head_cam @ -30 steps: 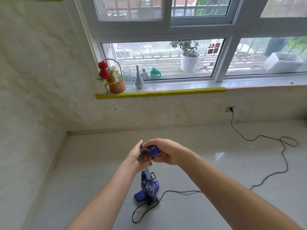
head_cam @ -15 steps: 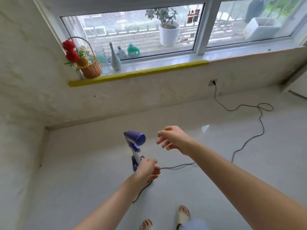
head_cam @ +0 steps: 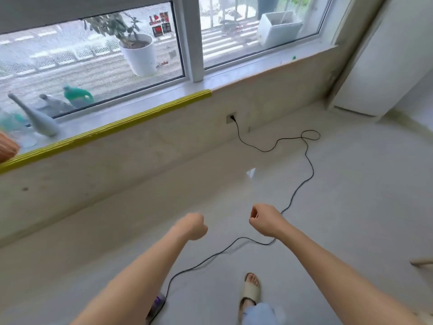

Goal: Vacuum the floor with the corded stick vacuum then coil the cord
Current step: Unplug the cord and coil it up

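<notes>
Only a purple and grey bit of the stick vacuum (head_cam: 157, 305) shows at the bottom edge, under my left forearm. Its black cord (head_cam: 310, 171) snakes over the pale floor, passes behind my right forearm, makes a small loop and ends plugged into the wall outlet (head_cam: 231, 118) below the window. My left hand (head_cam: 194, 227) is a curled fist in mid-air and holds nothing. My right hand (head_cam: 262, 219) hangs beside it with loosely curled fingers, also holding nothing. Both hands are above the cord, not touching it.
The window sill has a yellow edge strip (head_cam: 140, 114) and a grey vase (head_cam: 38, 119) on it. A white door (head_cam: 379, 66) stands at the right. My sandalled foot (head_cam: 251, 292) is beside the cord. A wooden piece (head_cam: 421, 262) juts in at the right edge.
Both hands have let go of the vacuum handle. The view has swung right and down, so the vacuum has slid to the bottom edge and the outlet and cord are in the middle.
</notes>
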The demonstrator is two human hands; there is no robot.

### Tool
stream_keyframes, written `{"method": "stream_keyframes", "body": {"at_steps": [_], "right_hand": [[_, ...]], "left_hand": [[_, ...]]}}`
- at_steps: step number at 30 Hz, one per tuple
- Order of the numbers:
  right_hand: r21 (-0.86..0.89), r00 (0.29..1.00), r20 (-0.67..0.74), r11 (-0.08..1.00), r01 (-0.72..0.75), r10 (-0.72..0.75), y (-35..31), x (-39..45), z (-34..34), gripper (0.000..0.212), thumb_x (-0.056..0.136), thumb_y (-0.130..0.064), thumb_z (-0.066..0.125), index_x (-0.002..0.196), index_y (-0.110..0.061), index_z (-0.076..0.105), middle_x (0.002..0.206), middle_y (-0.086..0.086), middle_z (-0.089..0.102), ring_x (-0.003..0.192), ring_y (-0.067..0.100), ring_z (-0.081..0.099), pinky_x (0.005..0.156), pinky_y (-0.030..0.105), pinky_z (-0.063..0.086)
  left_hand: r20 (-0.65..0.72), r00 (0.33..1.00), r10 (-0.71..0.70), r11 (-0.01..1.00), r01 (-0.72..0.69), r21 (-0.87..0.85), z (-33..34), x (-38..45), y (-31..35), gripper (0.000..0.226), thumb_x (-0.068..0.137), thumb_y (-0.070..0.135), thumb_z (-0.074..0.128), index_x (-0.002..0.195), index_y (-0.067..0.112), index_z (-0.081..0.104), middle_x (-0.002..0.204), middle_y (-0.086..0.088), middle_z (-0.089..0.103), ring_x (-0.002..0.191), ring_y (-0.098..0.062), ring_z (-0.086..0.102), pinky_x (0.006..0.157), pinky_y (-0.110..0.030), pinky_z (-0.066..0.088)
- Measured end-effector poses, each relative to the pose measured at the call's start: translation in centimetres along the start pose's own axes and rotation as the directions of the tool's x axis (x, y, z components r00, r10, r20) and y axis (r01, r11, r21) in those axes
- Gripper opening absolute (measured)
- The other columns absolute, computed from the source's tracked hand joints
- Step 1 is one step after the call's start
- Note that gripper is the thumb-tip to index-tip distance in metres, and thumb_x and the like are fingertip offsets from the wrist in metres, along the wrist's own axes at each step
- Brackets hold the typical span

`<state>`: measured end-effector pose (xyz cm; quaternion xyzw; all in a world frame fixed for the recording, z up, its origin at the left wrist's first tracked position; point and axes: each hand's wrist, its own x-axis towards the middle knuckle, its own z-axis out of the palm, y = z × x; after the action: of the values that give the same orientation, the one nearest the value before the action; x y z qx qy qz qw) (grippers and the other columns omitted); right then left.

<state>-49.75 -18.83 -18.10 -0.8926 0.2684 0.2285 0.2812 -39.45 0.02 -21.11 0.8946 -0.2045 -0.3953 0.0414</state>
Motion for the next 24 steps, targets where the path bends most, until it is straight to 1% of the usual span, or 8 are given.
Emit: {"method": "stream_keyframes", "body": {"at_steps": [5, 9, 12, 14, 16, 18, 21, 24], "right_hand": [[-0.040, 0.995, -0.071, 0.997, -0.069, 0.066, 4.2, 7.9, -9.2, 0.021, 0.087, -0.012, 0.047, 0.098, -0.004, 0.063, 0.099, 0.012, 0.067, 0.095, 0.030, 0.061, 0.076, 0.034, 0.048], [-0.036, 0.985, -0.149, 0.995, -0.095, 0.088, 5.6, 16.0, -14.7, 0.017, 0.088, -0.012, 0.044, 0.098, -0.009, 0.059, 0.100, 0.009, 0.065, 0.089, 0.026, 0.055, 0.069, 0.030, 0.041], [-0.019, 0.980, -0.167, 0.993, -0.115, 0.110, 5.5, 23.1, -17.7, 0.017, 0.090, -0.013, 0.045, 0.100, -0.009, 0.057, 0.100, 0.009, 0.064, 0.091, 0.028, 0.056, 0.067, 0.028, 0.037], [-0.023, 0.982, -0.148, 0.992, -0.121, 0.117, 5.2, 28.0, -19.2, 0.016, 0.091, -0.013, 0.045, 0.100, -0.008, 0.057, 0.100, 0.008, 0.063, 0.090, 0.028, 0.055, 0.068, 0.028, 0.038], [-0.019, 0.983, -0.141, 0.992, -0.122, 0.118, 4.7, 32.9, -20.6, 0.015, 0.089, -0.012, 0.045, 0.099, -0.007, 0.056, 0.102, 0.010, 0.062, 0.087, 0.027, 0.052, 0.068, 0.029, 0.037], [0.011, 0.980, -0.143, 0.991, -0.135, 0.135, 4.3, 39.8, -21.6, 0.015, 0.088, -0.010, 0.045, 0.098, -0.006, 0.055, 0.102, 0.011, 0.061, 0.091, 0.029, 0.053, 0.068, 0.030, 0.037], [0.061, 0.975, -0.093, 0.978, -0.199, 0.204, 3.9, 49.8, -22.2, 0.016, 0.087, -0.008, 0.045, 0.099, -0.005, 0.055, 0.103, 0.011, 0.062, 0.093, 0.030, 0.055, 0.068, 0.031, 0.039], [0.069, 0.977, -0.020, 0.975, -0.210, 0.212, 4.5, 59.8, -21.1, 0.019, 0.088, -0.008, 0.045, 0.104, -0.006, 0.054, 0.107, 0.010, 0.061, 0.093, 0.028, 0.054, 0.073, 0.032, 0.044]], "left_hand": [[-0.056, 0.997, 0.057, 0.996, -0.053, 0.071, -7.6, 8.1, 9.1, 0.023, 0.090, 0.021, 0.041, 0.097, 0.006, 0.058, 0.104, -0.012, 0.062, 0.098, -0.030, 0.060, 0.073, -0.029, 0.043], [-0.067, 0.992, 0.104, 0.994, -0.103, 0.027, -12.0, 15.0, 13.5, 0.033, 0.092, 0.027, 0.041, 0.115, 0.012, 0.060, 0.116, -0.007, 0.062, 0.107, -0.028, 0.058, 0.084, -0.032, 0.047], [-0.029, 0.995, 0.098, 0.995, -0.098, 0.003, -14.4, 21.8, 14.3, 0.026, 0.093, 0.027, 0.044, 0.104, 0.011, 0.061, 0.118, -0.010, 0.063, 0.098, -0.025, 0.058, 0.087, -0.032, 0.047], [0.010, 0.997, 0.077, 0.996, -0.076, -0.046, -16.1, 26.6, 14.5, 0.020, 0.093, 0.024, 0.047, 0.100, 0.013, 0.062, 0.117, -0.011, 0.065, 0.090, -0.022, 0.054, 0.082, -0.029, 0.044], [0.026, 0.998, 0.050, 0.990, -0.047, -0.133, -17.7, 31.3, 14.7, 0.028, 0.092, 0.021, 0.048, 0.107, 0.007, 0.066, 0.114, -0.011, 0.068, 0.095, -0.024, 0.060, 0.082, -0.028, 0.046], [0.043, 0.999, 0.015, 0.967, -0.003, -0.256, -19.4, 37.7, 14.7, 0.026, 0.092, 0.018, 0.047, 0.104, 0.005, 0.066, 0.104, -0.012, 0.070, 0.091, -0.026, 0.062, 0.081, -0.030, 0.050], [0.132, 0.989, -0.065, 0.831, 0.127, -0.541, -21.3, 47.3, 14.8, 0.016, 0.092, 0.010, 0.046, 0.082, 0.009, 0.059, 0.081, -0.013, 0.063, 0.073, -0.021, 0.055, 0.062, -0.028, 0.046], [0.243, 0.959, -0.146, 0.541, 0.283, -0.792, -22.2, 56.1, 15.1, 0.015, 0.095, 0.006, 0.044, 0.084, 0.009, 0.054, 0.070, -0.008, 0.053, 0.055, -0.018, 0.044, 0.047, -0.018, 0.033]]}}
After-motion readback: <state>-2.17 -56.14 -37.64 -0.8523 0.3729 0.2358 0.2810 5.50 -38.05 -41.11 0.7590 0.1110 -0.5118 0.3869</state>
